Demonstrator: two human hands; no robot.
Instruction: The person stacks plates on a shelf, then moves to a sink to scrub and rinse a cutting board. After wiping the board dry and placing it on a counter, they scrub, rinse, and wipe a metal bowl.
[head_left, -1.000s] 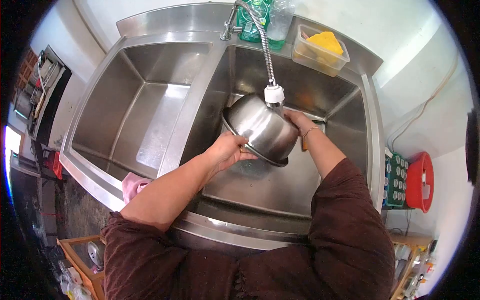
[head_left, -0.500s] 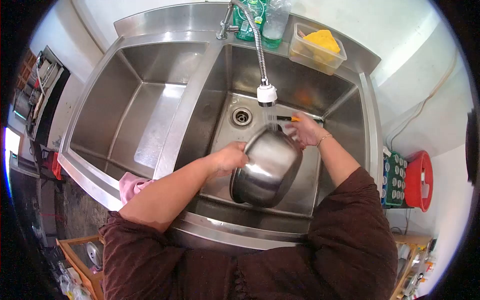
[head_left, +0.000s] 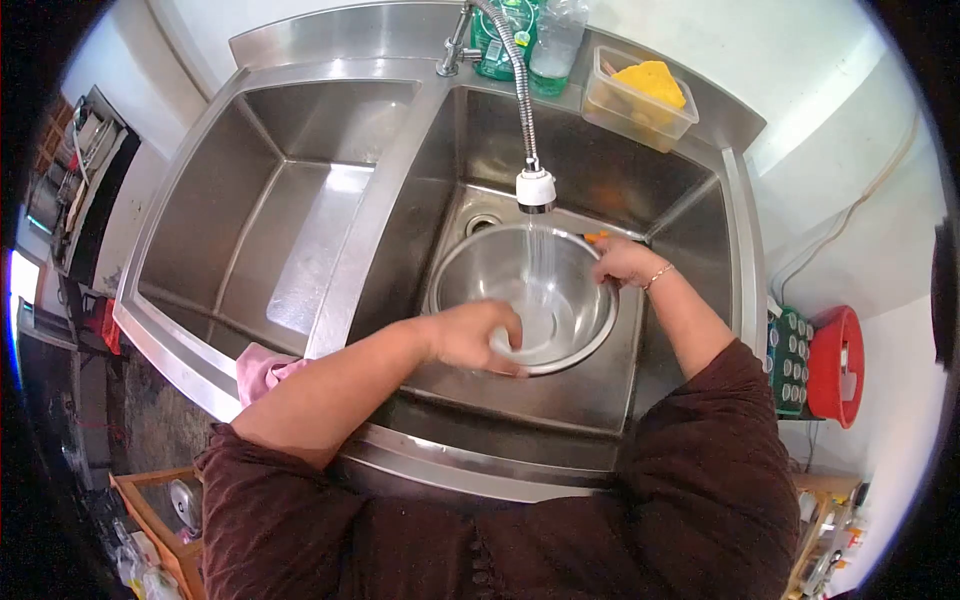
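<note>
A round steel bowl (head_left: 460,290) stands open side up in the right basin of the steel sink (head_left: 690,230). Water runs from the white-headed faucet (head_left: 536,190) into it. My right hand (head_left: 628,264) grips the bowl's right rim, thumb inside. My left hand (head_left: 475,336), slightly blurred, is over the bowl's near left edge with thumb and fingers apart, holding nothing. Something with an orange part (head_left: 596,238) lies behind my right hand, mostly hidden. The drain (head_left: 483,222) shows just past the bowl's far rim.
Behind the basin are a green pouch (head_left: 497,40), a bottle with green liquid (head_left: 552,60) and a plastic box (head_left: 630,108) with a yellow sponge (head_left: 650,82). A pink cloth (head_left: 264,371) hangs on the left front edge. A red basin (head_left: 838,365) is at the right.
The bowl has turned from its tilted position to open side up under the water. My left hand has let go of its rim; my right hand has taken hold of the right rim.
</note>
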